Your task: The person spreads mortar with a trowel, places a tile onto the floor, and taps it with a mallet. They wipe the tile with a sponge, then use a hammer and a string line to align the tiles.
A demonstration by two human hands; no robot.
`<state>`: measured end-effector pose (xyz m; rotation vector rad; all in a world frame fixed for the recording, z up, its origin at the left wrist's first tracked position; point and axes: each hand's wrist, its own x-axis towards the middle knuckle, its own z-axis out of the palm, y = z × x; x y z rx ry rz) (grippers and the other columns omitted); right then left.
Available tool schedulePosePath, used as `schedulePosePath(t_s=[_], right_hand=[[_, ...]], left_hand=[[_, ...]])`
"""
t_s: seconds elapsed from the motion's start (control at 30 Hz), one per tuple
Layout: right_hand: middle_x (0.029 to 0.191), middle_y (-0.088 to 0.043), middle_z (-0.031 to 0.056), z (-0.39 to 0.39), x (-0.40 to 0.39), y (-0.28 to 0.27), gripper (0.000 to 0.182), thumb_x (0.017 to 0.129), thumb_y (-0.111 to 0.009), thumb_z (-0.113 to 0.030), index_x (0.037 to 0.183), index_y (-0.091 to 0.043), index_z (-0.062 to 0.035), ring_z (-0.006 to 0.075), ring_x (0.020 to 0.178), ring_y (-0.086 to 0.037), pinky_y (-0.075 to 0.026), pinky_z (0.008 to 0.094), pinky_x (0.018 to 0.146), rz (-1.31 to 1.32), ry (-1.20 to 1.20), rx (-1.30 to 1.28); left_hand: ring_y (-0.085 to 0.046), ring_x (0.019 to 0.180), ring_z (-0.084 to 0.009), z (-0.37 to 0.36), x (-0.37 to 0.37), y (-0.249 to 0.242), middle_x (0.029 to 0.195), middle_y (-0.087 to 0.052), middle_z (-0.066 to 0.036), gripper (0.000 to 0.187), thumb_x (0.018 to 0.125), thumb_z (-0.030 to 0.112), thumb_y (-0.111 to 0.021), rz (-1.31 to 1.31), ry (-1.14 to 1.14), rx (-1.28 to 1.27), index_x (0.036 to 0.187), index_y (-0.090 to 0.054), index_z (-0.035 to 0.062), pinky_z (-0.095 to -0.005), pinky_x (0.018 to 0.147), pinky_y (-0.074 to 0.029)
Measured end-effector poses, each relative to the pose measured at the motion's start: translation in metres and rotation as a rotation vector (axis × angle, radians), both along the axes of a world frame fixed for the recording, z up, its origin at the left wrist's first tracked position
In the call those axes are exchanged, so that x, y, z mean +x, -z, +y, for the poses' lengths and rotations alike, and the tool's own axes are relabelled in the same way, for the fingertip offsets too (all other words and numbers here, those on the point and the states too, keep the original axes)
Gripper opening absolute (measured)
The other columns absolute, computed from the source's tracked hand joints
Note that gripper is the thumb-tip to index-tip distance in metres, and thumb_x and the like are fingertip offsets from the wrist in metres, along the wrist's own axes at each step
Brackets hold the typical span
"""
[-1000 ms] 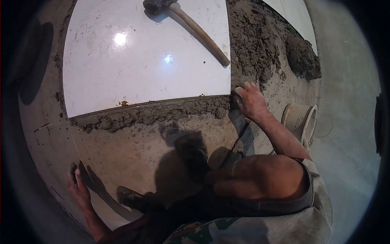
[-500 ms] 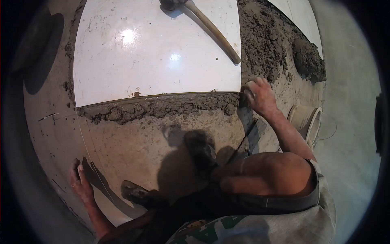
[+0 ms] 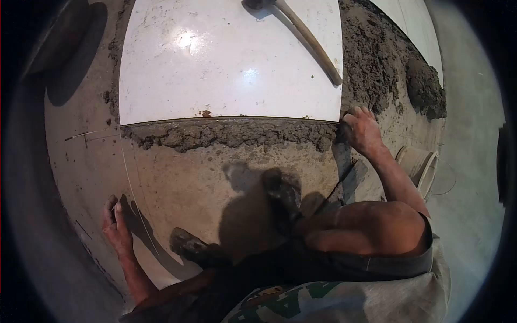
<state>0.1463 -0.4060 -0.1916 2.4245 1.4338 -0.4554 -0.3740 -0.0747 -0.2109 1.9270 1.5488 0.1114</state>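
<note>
My right hand (image 3: 364,131) is at the near right corner of a large white tile (image 3: 231,70), fingers curled and closed. What lies under its fingertips is hidden. My left hand (image 3: 117,230) hovers over the floor at the lower left, thumb and fingers apart, with nothing visible between them. A thin pale string (image 3: 129,177) runs from near the tile's left corner down past this hand. On the tile lies a mallet (image 3: 309,43) with a dark head and a wooden handle. Grey mortar (image 3: 237,134) sticks out along the tile's near edge.
Loose mortar (image 3: 371,59) fills the strip between this tile and another white tile (image 3: 414,27). A mortar lump (image 3: 425,89) sits at the right. A bucket (image 3: 420,167) lies on its side by my right forearm. A dark round container (image 3: 59,37) stands at upper left.
The whole view has shifted, so tile, mallet and both hands appear farther right and slightly higher. My right hand stays at the tile corner; the left keeps about the same pose.
</note>
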Motion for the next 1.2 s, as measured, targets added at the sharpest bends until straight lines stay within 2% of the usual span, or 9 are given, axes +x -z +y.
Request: schedulePosePath(t_s=[0.2, 0.43, 0.53, 0.63, 0.83, 0.87, 0.97, 1.1, 1.2], right_hand=[[0.095, -0.054, 0.0129, 0.005, 0.003, -0.007, 0.013, 0.080, -0.064, -0.013, 0.089, -0.058, -0.0071, 0.0342, 0.097, -0.052, -0.043, 0.0456, 0.082, 0.007, 0.003, 0.026], [0.095, -0.054, 0.0150, 0.005, 0.011, -0.003, 0.011, 0.082, -0.063, -0.014, 0.089, -0.060, -0.0061, 0.0352, 0.096, -0.052, -0.043, 0.0477, 0.083, 0.030, 0.007, 0.079], [0.099, -0.056, 0.0174, 0.011, 0.009, -0.010, 0.017, 0.085, -0.063, -0.018, 0.095, -0.060, -0.0048, 0.0383, 0.100, -0.052, -0.042, 0.0497, 0.088, 0.088, 0.078, 0.016], [0.108, -0.056, 0.0221, -0.007, 0.014, 0.001, 0.025, 0.086, -0.064, -0.022, 0.102, -0.060, -0.0029, 0.0427, 0.107, -0.051, -0.040, 0.0508, 0.095, -0.011, 0.111, 0.125], [0.116, -0.054, 0.0271, -0.006, 0.001, -0.001, 0.030, 0.084, -0.066, -0.019, 0.108, -0.058, -0.0031, 0.0459, 0.115, -0.048, -0.036, 0.0507, 0.104, 0.046, 0.089, 0.011], [0.113, -0.054, 0.0269, -0.005, 0.006, 0.000, 0.030, 0.082, -0.066, -0.014, 0.109, -0.058, -0.0043, 0.0460, 0.114, -0.048, -0.037, 0.0511, 0.104, 0.171, 0.127, -0.024], [0.109, -0.054, 0.0243, -0.020, 0.008, 0.013, 0.028, 0.079, -0.066, -0.010, 0.106, -0.058, -0.0052, 0.0452, 0.111, -0.050, -0.038, 0.0517, 0.102, 0.058, 0.055, 0.026], [0.106, -0.054, 0.0193, -0.005, 0.005, -0.002, 0.024, 0.077, -0.066, -0.009, 0.100, -0.057, -0.0057, 0.0417, 0.107, -0.050, -0.041, 0.0499, 0.095, 0.108, 0.119, -0.002], [0.106, -0.055, 0.0172, -0.007, 0.017, -0.001, 0.018, 0.084, -0.063, -0.014, 0.099, -0.058, -0.0043, 0.0383, 0.103, -0.051, -0.042, 0.0474, 0.091, 0.116, 0.183, 0.157]], left_hand=[[-0.060, 0.106, -0.0251, 0.002, -0.004, 0.007, 0.114, -0.063, -0.017, 0.039, 0.096, 0.030, -0.055, 0.012, 0.051, 0.047, 0.120, -0.059, -0.0012, -0.0369, 0.091, -0.046], [-0.061, 0.105, -0.0250, -0.001, 0.007, -0.002, 0.112, -0.064, -0.017, 0.038, 0.096, 0.029, -0.056, 0.052, 0.020, 0.049, 0.118, -0.060, -0.0010, -0.0364, 0.091, -0.047], [-0.061, 0.105, -0.0245, -0.003, 0.006, -0.001, 0.112, -0.064, -0.016, 0.036, 0.095, 0.027, -0.057, -0.026, -0.040, 0.009, 0.118, -0.061, -0.0008, -0.0356, 0.091, -0.047], [-0.061, 0.105, -0.0235, -0.001, -0.002, 0.009, 0.113, -0.065, -0.015, 0.035, 0.095, 0.026, -0.057, -0.074, -0.063, 0.002, 0.118, -0.061, -0.0005, -0.0346, 0.092, -0.046], [-0.061, 0.105, -0.0261, -0.002, 0.009, -0.003, 0.114, -0.064, -0.016, 0.033, 0.095, 0.025, -0.057, 0.022, 0.059, 0.083, 0.117, -0.061, 0.0004, -0.0367, 0.092, -0.046], [-0.062, 0.104, -0.0259, -0.003, 0.010, -0.003, 0.114, -0.064, -0.016, 0.034, 0.095, 0.025, -0.057, 0.024, 0.039, 0.069, 0.118, -0.061, 0.0004, -0.0366, 0.091, -0.047], [-0.062, 0.102, -0.0255, -0.004, 0.012, -0.007, 0.111, -0.064, -0.016, 0.035, 0.095, 0.027, -0.057, 0.014, 0.007, 0.053, 0.118, -0.060, 0.0004, -0.0363, 0.089, -0.048], [-0.063, 0.101, -0.0259, -0.004, 0.007, -0.003, 0.111, -0.064, -0.016, 0.036, 0.095, 0.028, -0.058, -0.013, 0.032, 0.067, 0.118, -0.060, 0.0009, -0.0366, 0.088, -0.048], [-0.063, 0.101, -0.0261, -0.005, 0.007, -0.004, 0.111, -0.064, -0.016, 0.036, 0.095, 0.028, -0.057, -0.003, 0.043, 0.081, 0.118, -0.060, 0.0008, -0.0369, 0.088, -0.048]])
